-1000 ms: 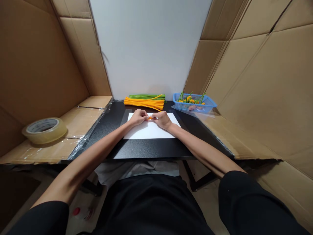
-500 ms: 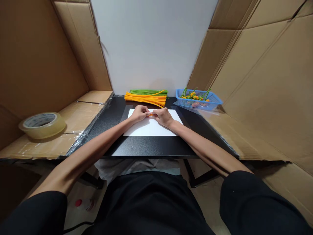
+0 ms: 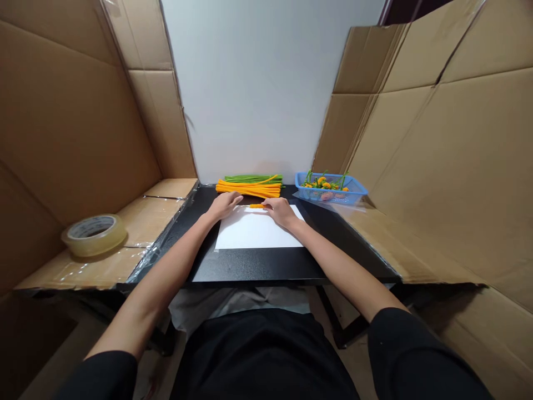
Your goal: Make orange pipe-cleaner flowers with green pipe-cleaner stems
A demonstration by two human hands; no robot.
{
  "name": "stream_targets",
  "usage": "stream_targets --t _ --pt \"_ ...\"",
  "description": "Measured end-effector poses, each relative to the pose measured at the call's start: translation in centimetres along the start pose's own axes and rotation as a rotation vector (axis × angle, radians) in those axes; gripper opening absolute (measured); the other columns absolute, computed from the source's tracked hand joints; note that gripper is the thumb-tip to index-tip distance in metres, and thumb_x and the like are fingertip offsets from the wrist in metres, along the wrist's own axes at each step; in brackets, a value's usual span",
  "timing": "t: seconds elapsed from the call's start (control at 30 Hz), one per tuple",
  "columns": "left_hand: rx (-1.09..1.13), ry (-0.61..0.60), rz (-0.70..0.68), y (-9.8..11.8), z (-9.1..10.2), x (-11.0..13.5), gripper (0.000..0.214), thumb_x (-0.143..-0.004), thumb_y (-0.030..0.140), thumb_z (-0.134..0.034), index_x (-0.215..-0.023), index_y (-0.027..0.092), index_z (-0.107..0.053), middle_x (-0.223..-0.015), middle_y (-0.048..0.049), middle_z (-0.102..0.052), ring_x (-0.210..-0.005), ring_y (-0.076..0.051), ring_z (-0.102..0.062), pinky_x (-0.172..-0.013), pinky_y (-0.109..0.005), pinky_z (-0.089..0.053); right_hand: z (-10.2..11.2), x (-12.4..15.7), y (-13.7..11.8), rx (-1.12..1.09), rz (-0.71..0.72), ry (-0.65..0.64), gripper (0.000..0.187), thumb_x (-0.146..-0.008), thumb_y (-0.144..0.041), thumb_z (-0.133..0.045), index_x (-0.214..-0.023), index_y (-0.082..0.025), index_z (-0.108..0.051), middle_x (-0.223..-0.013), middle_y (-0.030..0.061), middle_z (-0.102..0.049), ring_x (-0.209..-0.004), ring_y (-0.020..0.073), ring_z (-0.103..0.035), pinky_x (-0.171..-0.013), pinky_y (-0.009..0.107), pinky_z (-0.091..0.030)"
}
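My right hand (image 3: 280, 211) is closed over the right end of a short, thick piece of orange pipe cleaner (image 3: 256, 206), pinched between thumb and fingers at the far edge of a white sheet of paper (image 3: 258, 232). Apart from that piece, my left hand (image 3: 225, 205) rests at the sheet's far left corner with its fingers stretched out and nothing visible in it. Just beyond both hands lies a bundle of orange pipe cleaners (image 3: 249, 189), with green pipe cleaners (image 3: 253, 179) behind it.
A blue plastic basket (image 3: 358, 194) at the back right holds small orange flowers with green stems. On the cardboard ledge to the left sits a roll of clear tape (image 3: 95, 236). Cardboard walls (image 3: 453, 161) flank the black table (image 3: 258, 265).
My left hand has let go of the orange pipe cleaner piece and moved left, opening. The right hand still pinches it. The camera view has tilted up a little.
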State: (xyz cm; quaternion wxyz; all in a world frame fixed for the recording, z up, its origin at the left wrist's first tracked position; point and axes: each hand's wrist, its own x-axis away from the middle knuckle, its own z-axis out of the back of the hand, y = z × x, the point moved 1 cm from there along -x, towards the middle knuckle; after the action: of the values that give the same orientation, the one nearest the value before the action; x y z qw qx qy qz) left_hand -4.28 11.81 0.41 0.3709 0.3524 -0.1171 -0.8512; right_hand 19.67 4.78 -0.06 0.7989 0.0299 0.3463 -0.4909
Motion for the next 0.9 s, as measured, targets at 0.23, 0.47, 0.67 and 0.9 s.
stream_targets --t 0.23,0.47,0.67,0.9 --pt "-0.311 0.062 -0.216 1.8 -0.4 0.5 0.053 -0.092 0.048 -0.057 -0.131 0.012 -0.055 -0.128 -0.0180 -0.062 -0.123 -0.032 -0.055 -0.105 -0.042 -0.041 0.5 0.3 0.4 -0.170 -0.110 0.013 0.019 -0.087 -0.013 -0.062 -0.100 -0.016 -0.075 -0.102 0.0114 -0.077 -0.095 0.0245 -0.071 -0.091 0.036 -0.049" --pt "-0.382 -0.146 -0.264 6.4 -2.5 0.6 0.034 -0.100 0.035 -0.049 -0.129 0.017 -0.049 -0.117 -0.0103 -0.069 -0.102 -0.024 -0.068 -0.075 -0.029 -0.049 0.1 0.1 -1.2 -0.623 -0.166 -0.099 0.027 -0.088 -0.034 -0.062 -0.108 -0.016 -0.060 -0.065 -0.0018 -0.066 -0.061 0.0145 -0.062 -0.064 0.025 -0.048" --pt "-0.549 -0.264 -0.241 6.6 -1.3 0.9 0.029 -0.104 0.036 -0.038 -0.120 0.020 -0.056 -0.114 -0.0103 -0.071 -0.089 -0.025 -0.071 -0.065 -0.029 -0.045 2.1 0.2 -0.4 -0.377 -0.127 -0.299 0.030 -0.089 -0.040 -0.059 -0.079 -0.014 -0.071 -0.053 -0.0011 -0.061 -0.054 0.0121 -0.055 -0.061 0.023 -0.039" --pt "-0.596 -0.308 -0.282 7.2 -1.8 1.0 0.040 -0.105 0.042 -0.029 -0.112 0.017 -0.060 -0.104 -0.0123 -0.071 -0.080 -0.024 -0.070 -0.065 -0.030 -0.044 1.4 0.2 -1.3 -0.550 -0.256 -0.195 0.049 -0.092 -0.061 -0.049 -0.073 -0.017 -0.059 -0.050 -0.0038 -0.053 -0.046 0.0102 -0.048 -0.053 0.022 -0.036"
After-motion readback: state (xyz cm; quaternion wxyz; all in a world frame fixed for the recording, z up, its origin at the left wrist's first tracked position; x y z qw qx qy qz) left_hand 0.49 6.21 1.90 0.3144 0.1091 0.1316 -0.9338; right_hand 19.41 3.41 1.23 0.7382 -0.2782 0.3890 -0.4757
